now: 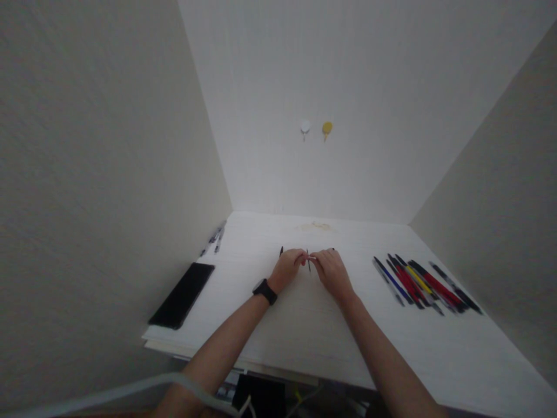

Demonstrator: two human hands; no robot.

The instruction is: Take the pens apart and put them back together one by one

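My left hand (288,269), with a black watch (265,291) on its wrist, is closed in a pinch above the white table. A dark tip (281,251) pokes out beyond its knuckles, and a small red bit (303,262) shows at its fingertips. Facing it, my right hand (334,273) is closed too, fingertips almost meeting the left ones. Between them is a slim, pale pen part (311,258), pinched by both hands. A thin dark stick (308,265) crosses there, pointing away from me; whether it is held or lies on the table, I cannot tell.
Several pens (420,281), red, blue, yellow and black, lie in a row at right. Clear pen pieces (214,238) lie by the left wall, near a black phone (183,295). A white hook (305,127) and a yellow hook (327,128) hang on the back wall.
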